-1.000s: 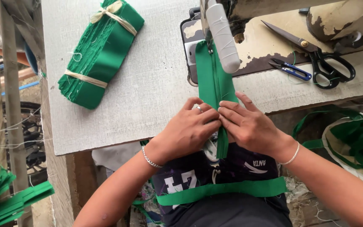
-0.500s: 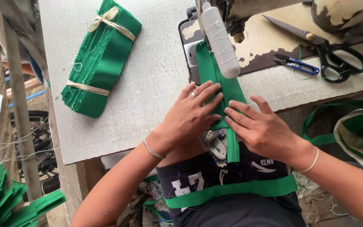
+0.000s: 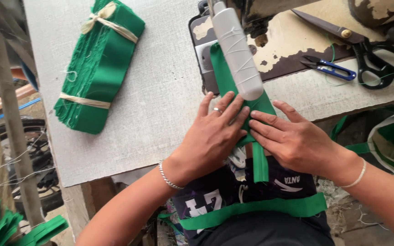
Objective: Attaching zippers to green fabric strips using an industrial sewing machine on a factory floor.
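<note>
Far left, low corner: loose ends of green fabric strips [image 3: 5,225], flat and ribbon-like. On the pale, rough-textured worktable [image 3: 160,91]: one thick bundle of cut green fabric strips [image 3: 97,68], stacked flat, frayed along one edge, tied near each end with cream cloth ties. Centre: my left hand [image 3: 213,134], metal chain bracelet at the wrist and a ring on one finger, fingers spread flat and pressing down on the narrow green fabric strip [image 3: 226,75], not clenched around it. That strip is smooth woven cloth; it runs from under the sewing machine's pale cylindrical arm wound with white thread [image 3: 235,50], passes beneath both palms, and hangs off the table edge toward my lap. Just beside the left, fingertips touching it: my right hand [image 3: 297,141], thin pale band at the wrist, fingers extended and laid flat on the same strip. Across my lap: a second green strip [image 3: 251,209], lying crosswise. Right, on the chipped, cream-painted machine bed [image 3: 288,43]: small blue-handled thread snips [image 3: 329,68], and large black-handled steel scissors [image 3: 365,45], blades closed. Far right, below the table: more green strips [image 3: 388,136].
</note>
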